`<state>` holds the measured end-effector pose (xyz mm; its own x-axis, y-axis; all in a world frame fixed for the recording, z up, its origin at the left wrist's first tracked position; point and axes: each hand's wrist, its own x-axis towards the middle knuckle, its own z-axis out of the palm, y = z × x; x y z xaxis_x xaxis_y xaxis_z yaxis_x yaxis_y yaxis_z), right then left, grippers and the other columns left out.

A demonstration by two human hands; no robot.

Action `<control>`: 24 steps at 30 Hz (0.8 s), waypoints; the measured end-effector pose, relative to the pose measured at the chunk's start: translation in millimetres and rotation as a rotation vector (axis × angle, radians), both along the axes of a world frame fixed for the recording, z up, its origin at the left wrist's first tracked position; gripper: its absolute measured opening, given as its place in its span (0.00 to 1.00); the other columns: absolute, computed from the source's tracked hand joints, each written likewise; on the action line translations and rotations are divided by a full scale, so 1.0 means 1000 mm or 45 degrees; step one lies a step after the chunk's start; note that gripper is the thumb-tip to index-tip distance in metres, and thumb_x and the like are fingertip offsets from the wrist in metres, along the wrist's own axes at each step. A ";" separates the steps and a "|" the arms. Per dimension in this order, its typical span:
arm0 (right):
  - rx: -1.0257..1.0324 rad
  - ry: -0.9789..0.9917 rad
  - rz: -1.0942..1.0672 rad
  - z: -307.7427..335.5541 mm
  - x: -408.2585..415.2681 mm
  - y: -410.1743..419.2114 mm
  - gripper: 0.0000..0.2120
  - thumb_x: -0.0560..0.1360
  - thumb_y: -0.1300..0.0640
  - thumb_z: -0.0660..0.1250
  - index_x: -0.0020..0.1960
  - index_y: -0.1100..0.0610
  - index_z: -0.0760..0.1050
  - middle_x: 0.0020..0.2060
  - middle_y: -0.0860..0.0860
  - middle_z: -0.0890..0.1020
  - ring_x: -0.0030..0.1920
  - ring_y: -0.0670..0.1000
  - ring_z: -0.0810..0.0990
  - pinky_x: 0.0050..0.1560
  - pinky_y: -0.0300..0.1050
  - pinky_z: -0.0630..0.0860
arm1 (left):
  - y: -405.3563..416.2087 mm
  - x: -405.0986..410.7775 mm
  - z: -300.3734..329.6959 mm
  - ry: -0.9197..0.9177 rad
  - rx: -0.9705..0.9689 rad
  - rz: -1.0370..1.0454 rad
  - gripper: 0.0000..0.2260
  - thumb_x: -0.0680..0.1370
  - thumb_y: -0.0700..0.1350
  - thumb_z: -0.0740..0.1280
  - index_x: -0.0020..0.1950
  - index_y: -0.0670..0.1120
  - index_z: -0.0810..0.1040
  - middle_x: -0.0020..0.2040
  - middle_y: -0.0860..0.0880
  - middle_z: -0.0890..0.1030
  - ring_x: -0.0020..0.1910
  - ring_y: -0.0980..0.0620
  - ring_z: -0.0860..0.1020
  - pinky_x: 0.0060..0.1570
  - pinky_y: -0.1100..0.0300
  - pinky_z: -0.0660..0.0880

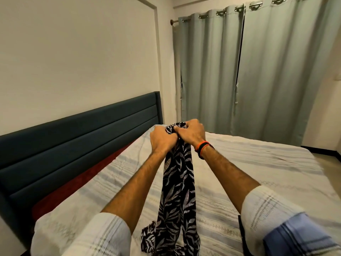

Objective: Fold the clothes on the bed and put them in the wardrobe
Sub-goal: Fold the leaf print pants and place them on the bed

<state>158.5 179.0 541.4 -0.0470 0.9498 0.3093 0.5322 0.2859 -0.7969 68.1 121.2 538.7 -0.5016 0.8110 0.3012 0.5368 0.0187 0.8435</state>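
1. Bed w/ striped cover lies below the grip; it's the work surface, so the garment's tail can rest there while the top is sorted.
2. Teal headboard left of the grip, grey-green curtains beyond it. No wardrobe in view.
3. Leaf-print garment, black & white, hangs straight down from the grip; lower end bunches on the bed. Prob. lifted to let it fall flat and find an edge before folding.
4. Left hand & right hand both clenched on the garment's top, knuckles touching. Folding not begun yet.
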 end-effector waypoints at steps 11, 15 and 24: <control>-0.055 -0.156 0.450 -0.003 0.004 -0.016 0.11 0.75 0.63 0.62 0.54 0.60 0.80 0.48 0.57 0.82 0.48 0.54 0.78 0.48 0.47 0.75 | -0.013 -0.009 0.001 -0.310 -0.162 -0.709 0.17 0.64 0.23 0.67 0.51 0.31 0.77 0.43 0.40 0.80 0.42 0.47 0.80 0.48 0.51 0.80; -0.018 -0.145 0.376 -0.011 0.003 -0.012 0.09 0.70 0.63 0.68 0.50 0.57 0.79 0.43 0.54 0.82 0.46 0.54 0.79 0.45 0.43 0.75 | -0.025 -0.008 0.008 -0.474 -0.226 -0.845 0.21 0.68 0.18 0.57 0.56 0.32 0.75 0.46 0.42 0.79 0.43 0.51 0.81 0.43 0.58 0.80; 0.019 0.159 0.205 -0.018 0.011 0.010 0.07 0.73 0.55 0.74 0.47 0.58 0.84 0.42 0.52 0.86 0.44 0.52 0.83 0.48 0.45 0.80 | -0.007 -0.027 -0.024 -0.651 -0.051 -0.241 0.15 0.71 0.31 0.72 0.54 0.45 0.81 0.53 0.44 0.83 0.51 0.47 0.82 0.56 0.48 0.80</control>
